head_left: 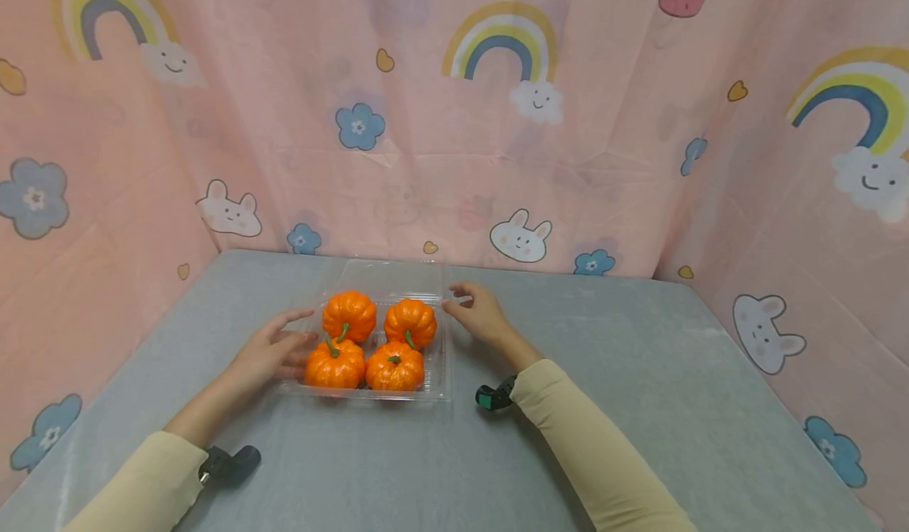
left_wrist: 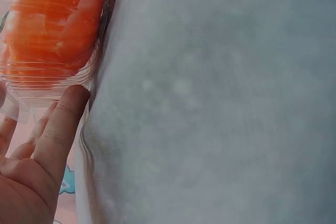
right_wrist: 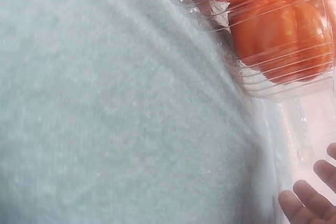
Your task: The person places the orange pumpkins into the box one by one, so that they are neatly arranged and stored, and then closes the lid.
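Observation:
Several small orange pumpkins with green stems, among them a front-left pumpkin (head_left: 332, 368) and a back-right pumpkin (head_left: 412, 320), sit in a clear plastic clamshell box (head_left: 369, 395). Its transparent lid (head_left: 390, 274) lies folded back behind the tray. At the box's left side is my left hand (head_left: 273, 352), fingers extended; in the left wrist view a fingertip (left_wrist: 76, 95) meets the ribbed wall. My right hand (head_left: 484, 315) is by the back right corner, near the lid hinge, fingers loosely bent. The right wrist view shows its fingers (right_wrist: 307, 200) apart from the ribbed wall.
The box stands on a grey cloth-covered table (head_left: 604, 374). A pink patterned curtain (head_left: 426, 185) encloses the back and both sides. Dark bands with small devices, including a wrist device (head_left: 493, 395), are worn on both wrists.

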`<act>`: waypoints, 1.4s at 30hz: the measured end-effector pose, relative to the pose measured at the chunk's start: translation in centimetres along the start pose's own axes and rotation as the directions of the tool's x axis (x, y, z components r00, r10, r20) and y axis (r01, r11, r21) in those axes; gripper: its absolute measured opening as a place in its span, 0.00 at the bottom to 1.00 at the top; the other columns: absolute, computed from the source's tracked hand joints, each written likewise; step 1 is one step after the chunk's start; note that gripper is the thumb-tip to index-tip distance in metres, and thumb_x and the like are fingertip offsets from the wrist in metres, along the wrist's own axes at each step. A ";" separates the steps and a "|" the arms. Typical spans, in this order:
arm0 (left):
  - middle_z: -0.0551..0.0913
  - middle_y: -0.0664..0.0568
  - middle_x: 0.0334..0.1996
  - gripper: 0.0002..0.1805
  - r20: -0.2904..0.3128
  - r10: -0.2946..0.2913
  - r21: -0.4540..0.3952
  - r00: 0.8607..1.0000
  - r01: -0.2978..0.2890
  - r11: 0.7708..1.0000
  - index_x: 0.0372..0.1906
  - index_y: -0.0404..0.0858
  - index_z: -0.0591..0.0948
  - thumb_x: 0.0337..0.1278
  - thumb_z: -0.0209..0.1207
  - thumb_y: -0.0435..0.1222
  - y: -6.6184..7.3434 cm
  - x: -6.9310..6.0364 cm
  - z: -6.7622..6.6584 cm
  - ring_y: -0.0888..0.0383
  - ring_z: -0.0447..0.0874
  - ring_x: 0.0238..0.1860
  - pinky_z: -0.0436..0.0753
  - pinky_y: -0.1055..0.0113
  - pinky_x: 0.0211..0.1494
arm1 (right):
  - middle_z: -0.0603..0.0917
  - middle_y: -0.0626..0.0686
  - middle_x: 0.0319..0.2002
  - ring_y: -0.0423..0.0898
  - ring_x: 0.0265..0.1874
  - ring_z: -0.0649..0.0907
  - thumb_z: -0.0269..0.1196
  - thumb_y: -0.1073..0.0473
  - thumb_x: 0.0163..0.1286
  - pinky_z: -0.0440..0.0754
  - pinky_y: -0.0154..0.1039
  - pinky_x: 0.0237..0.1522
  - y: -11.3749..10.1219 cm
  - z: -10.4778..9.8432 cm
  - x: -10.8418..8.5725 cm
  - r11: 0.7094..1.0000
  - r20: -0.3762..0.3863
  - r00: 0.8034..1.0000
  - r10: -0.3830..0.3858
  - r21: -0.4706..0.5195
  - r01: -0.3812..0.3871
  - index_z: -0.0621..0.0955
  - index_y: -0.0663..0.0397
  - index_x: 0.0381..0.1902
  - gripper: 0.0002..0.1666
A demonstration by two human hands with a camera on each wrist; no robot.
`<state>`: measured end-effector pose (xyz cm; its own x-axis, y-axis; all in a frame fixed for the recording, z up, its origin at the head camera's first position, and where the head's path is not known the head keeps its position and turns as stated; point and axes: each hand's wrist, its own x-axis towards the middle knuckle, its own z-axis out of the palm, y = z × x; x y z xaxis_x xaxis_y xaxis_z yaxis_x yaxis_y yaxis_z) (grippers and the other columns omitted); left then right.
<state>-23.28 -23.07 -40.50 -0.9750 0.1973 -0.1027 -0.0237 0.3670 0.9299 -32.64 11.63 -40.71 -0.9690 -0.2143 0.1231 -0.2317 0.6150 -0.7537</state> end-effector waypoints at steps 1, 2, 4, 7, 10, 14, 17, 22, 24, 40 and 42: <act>0.68 0.28 0.65 0.31 0.001 0.000 0.002 1.000 0.000 1.000 0.74 0.42 0.55 0.73 0.45 0.46 0.0 0.0 0.0 0.48 0.86 0.46 0.87 0.58 0.45 | 0.78 0.59 0.58 0.56 0.52 0.81 0.60 0.49 0.67 0.83 0.50 0.52 0.0 0.0 0.0 1.000 -0.003 1.000 -0.003 0.002 0.003 0.75 0.57 0.60 0.27; 0.67 0.28 0.65 0.31 0.003 0.004 0.007 1.000 -0.004 1.000 0.74 0.42 0.55 0.73 0.45 0.46 0.0 0.0 0.0 0.47 0.86 0.46 0.87 0.58 0.45 | 0.78 0.59 0.58 0.56 0.52 0.81 0.61 0.49 0.67 0.83 0.50 0.52 0.0 0.0 0.0 1.000 -0.005 1.000 -0.008 0.002 0.008 0.75 0.57 0.60 0.27; 0.68 0.28 0.65 0.30 0.001 0.003 0.011 1.000 -0.003 1.000 0.74 0.42 0.55 0.74 0.45 0.46 0.0 0.0 0.0 0.47 0.86 0.46 0.87 0.58 0.45 | 0.78 0.60 0.58 0.56 0.52 0.81 0.61 0.50 0.67 0.83 0.51 0.52 0.1 0.0 -0.1 1.000 -0.008 1.000 -0.016 0.007 0.016 0.75 0.57 0.61 0.28; 0.67 0.28 0.65 0.30 0.002 0.010 0.016 1.000 -0.010 1.000 0.74 0.41 0.55 0.74 0.45 0.46 0.1 0.0 0.0 0.47 0.86 0.47 0.87 0.58 0.45 | 0.78 0.61 0.58 0.58 0.53 0.80 0.62 0.50 0.66 0.83 0.52 0.52 0.0 -0.1 -0.1 0.999 -0.011 1.000 -0.028 0.020 0.029 0.74 0.58 0.61 0.29; 0.68 0.28 0.65 0.30 0.000 0.013 0.013 1.000 -0.013 1.000 0.74 0.41 0.55 0.74 0.45 0.46 0.2 0.0 0.0 0.47 0.85 0.47 0.87 0.59 0.45 | 0.78 0.61 0.58 0.59 0.54 0.80 0.63 0.51 0.65 0.82 0.52 0.52 0.0 -0.2 -0.1 0.999 -0.017 0.999 -0.037 0.028 0.037 0.73 0.58 0.62 0.30; 0.68 0.28 0.65 0.30 -0.002 0.018 0.006 1.000 -0.018 1.000 0.74 0.40 0.55 0.74 0.45 0.45 0.2 0.1 0.0 0.47 0.86 0.47 0.87 0.59 0.44 | 0.78 0.60 0.58 0.59 0.54 0.80 0.64 0.51 0.64 0.82 0.53 0.52 -0.2 -0.3 -0.2 0.999 -0.030 0.999 -0.042 0.028 0.043 0.74 0.56 0.62 0.30; 0.68 0.28 0.65 0.30 -0.006 0.018 0.005 1.000 -0.018 1.000 0.74 0.40 0.55 0.74 0.45 0.45 0.2 0.1 0.0 0.47 0.86 0.47 0.87 0.58 0.44 | 0.79 0.59 0.57 0.58 0.53 0.81 0.65 0.50 0.63 0.82 0.53 0.52 -0.2 -0.4 -0.3 0.999 -0.036 0.999 -0.032 0.041 0.034 0.74 0.52 0.61 0.30; 0.69 0.28 0.65 0.30 -0.012 0.004 0.011 1.000 -0.004 1.000 0.74 0.41 0.56 0.74 0.45 0.46 0.1 0.2 0.1 0.47 0.85 0.47 0.87 0.58 0.45 | 0.79 0.59 0.56 0.57 0.51 0.81 0.66 0.51 0.63 0.83 0.52 0.52 -0.1 -0.4 -0.4 0.997 -0.054 0.998 -0.033 0.062 0.036 0.73 0.49 0.58 0.28; 0.69 0.28 0.65 0.30 -0.012 0.003 0.012 1.000 -0.003 1.000 0.74 0.41 0.56 0.74 0.45 0.47 0.0 0.2 0.1 0.47 0.85 0.48 0.87 0.58 0.46 | 0.79 0.59 0.56 0.57 0.51 0.82 0.67 0.52 0.62 0.83 0.52 0.51 -0.1 -0.3 -0.4 0.997 -0.065 0.997 -0.044 0.063 0.048 0.73 0.51 0.58 0.27; 0.69 0.29 0.65 0.31 -0.025 0.001 -0.008 1.000 -0.001 1.000 0.74 0.42 0.55 0.73 0.46 0.47 0.2 0.1 0.2 0.49 0.86 0.46 0.87 0.60 0.44 | 0.81 0.57 0.51 0.56 0.47 0.83 0.70 0.55 0.59 0.85 0.49 0.48 -0.8 -0.7 -1.2 0.992 -0.118 0.985 -0.128 -0.014 0.127 0.75 0.51 0.48 0.22; 0.69 0.29 0.65 0.31 -0.025 0.001 -0.013 1.000 -0.001 1.000 0.74 0.42 0.55 0.73 0.46 0.47 0.2 0.1 0.2 0.50 0.86 0.46 0.87 0.60 0.44 | 0.82 0.56 0.50 0.56 0.46 0.83 0.71 0.54 0.58 0.85 0.50 0.48 -0.8 -0.7 -1.2 0.989 -0.127 0.981 -0.146 -0.038 0.143 0.75 0.52 0.48 0.23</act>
<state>-23.37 -22.79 -40.43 -0.9801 0.1751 -0.0934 -0.0256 0.3552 0.9345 -31.34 11.98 -39.79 -0.9276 -0.2035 0.3133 -0.3706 0.6067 -0.7033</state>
